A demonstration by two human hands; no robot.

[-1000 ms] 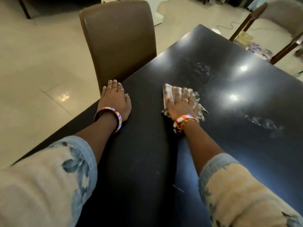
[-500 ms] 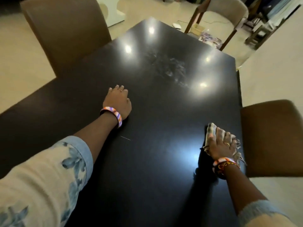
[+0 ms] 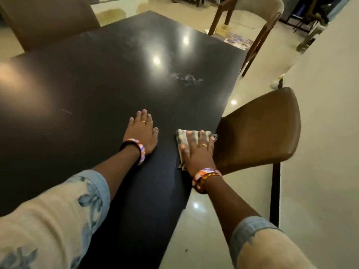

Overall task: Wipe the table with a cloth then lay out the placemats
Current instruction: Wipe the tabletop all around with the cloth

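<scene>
Checked fabric, pale and frayed at one corner, is the cloth (image 3: pixel 191 139); it lies flat on the dark worktop (image 3: pixel 101 78), at that worktop's right edge and just beside the back of the brown chair (image 3: pixel 258 133) tucked in there. The right hand (image 3: pixel 197 152) presses down on the cloth with the fingers spread wide and flat, palm on top, not gripping it so much as pinning it for the wipe. The left hand (image 3: pixel 141 133) rests just to the left of the cloth, also open and flat on the worktop, holding nothing; it looks like a brace.

Further from the cloth, toward the middle of the worktop, a whitish smear (image 3: pixel 185 78) shows on the glossy surface, so the wiping is judged to be partly done at best: that patch and the far end appear to need a pass. Whether the near strip by the cloth is already clean cannot be told from the sheen alone.

No placemats are visible anywhere on the worktop or near it, so the second half of the task seems not yet begun. A second brown chair (image 3: pixel 48 20) stands at the far left side, and a pale armchair (image 3: pixel 258 8) sits beyond the far right corner.
</scene>
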